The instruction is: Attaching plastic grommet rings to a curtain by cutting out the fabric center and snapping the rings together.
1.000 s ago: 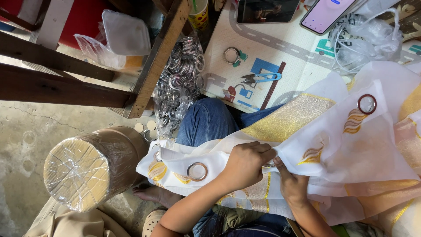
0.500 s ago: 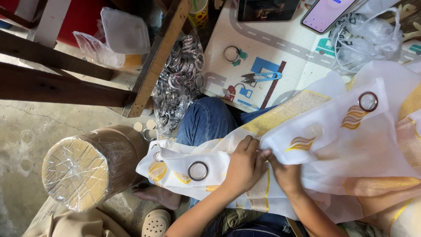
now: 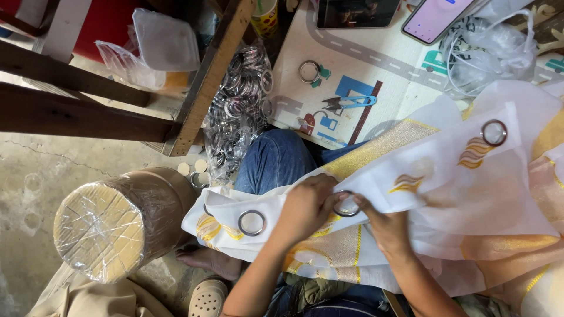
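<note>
Both hands meet on one metal ring (image 3: 346,205) that sits in the white curtain fabric (image 3: 446,188), approx. over the person's lap. The left hand (image 3: 308,208) has its grip closed around the ring's left side, fingers curled on top, so the ring cannot slide on the thin cloth. The right hand (image 3: 385,226) pinches the ring's right edge together w/ the fabric; its grip is narrow and also closed on the ring. The fabric is spread across the knees, probably to keep it flat under the ring.

A finished ring (image 3: 252,222) is already set in the cloth to the left, and another one (image 3: 494,132) at the far right, so the rings lie in a row along the same hem. A bag of loose rings (image 3: 238,111) lies just beside the knee, near enough to reach. Blue-handled scissors (image 3: 346,103) rest on the play mat (image 3: 376,64), apart from the hands. A wrapped roll (image 3: 111,220) stands on the floor at the left.
</note>
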